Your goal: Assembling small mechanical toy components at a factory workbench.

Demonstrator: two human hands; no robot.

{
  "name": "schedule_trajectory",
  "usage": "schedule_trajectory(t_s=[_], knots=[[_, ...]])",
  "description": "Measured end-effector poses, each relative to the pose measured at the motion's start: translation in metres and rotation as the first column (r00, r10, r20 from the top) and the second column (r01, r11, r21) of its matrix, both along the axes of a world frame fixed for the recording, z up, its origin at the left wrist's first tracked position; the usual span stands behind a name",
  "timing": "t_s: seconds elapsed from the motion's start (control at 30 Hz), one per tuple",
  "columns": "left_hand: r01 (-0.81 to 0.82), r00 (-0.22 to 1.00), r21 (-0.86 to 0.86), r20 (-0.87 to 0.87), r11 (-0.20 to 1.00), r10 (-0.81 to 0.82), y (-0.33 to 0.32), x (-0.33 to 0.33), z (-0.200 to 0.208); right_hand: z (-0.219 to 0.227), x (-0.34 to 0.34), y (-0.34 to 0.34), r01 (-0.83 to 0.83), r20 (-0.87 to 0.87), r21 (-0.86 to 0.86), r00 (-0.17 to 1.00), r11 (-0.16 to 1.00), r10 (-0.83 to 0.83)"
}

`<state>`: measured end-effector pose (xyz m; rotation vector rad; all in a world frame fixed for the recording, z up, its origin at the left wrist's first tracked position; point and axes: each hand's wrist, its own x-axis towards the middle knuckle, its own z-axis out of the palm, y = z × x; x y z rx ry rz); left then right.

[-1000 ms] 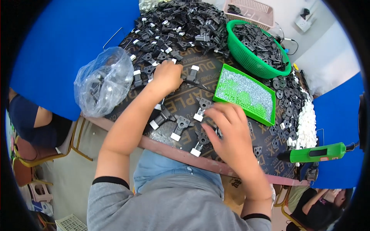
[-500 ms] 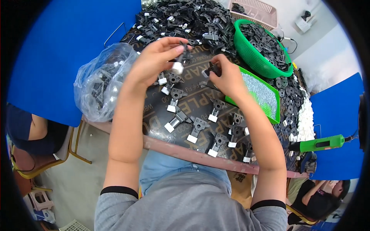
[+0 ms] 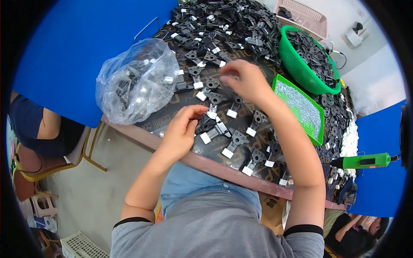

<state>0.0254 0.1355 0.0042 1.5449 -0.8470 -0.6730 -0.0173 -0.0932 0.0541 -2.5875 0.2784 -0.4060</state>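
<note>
My left hand [image 3: 183,131] is near the table's front edge [image 3: 206,162], its fingertips pinched on a black bracket with a white end [image 3: 207,125]. Several more such brackets [image 3: 234,142] lie in rows on the brown mat around it. My right hand [image 3: 243,81] hovers farther back over the rows, fingers curled downward by the edge of a big pile of black parts [image 3: 223,21]. What its fingertips hold is hidden.
A clear plastic bag of parts [image 3: 137,84] sits at the table's left corner. A green basket [image 3: 286,56] of black parts, a green tray of small screws [image 3: 301,107] and a green power screwdriver [image 3: 365,161] lie to the right. Another person [image 3: 38,124] sits at left.
My left hand has dropped from the pile toward the front rows. My right hand has shifted left over the middle of the table, staying near the pile.
</note>
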Motion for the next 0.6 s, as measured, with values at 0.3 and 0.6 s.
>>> schedule_trajectory(t_s=[0.3,0.6], knots=[[-0.412,0.551,-0.149,0.745,0.899,0.377,0.003,0.048,0.004,-0.024,0.089,0.046,-0.401,-0.138,-0.34,0.916,0.851,0.377],[-0.668,0.128,-0.117,0.955,0.735,0.268,0.01,0.084,0.012,-0.012,0.073,0.054,-0.262,0.224,-0.217,0.924,0.94,0.309]])
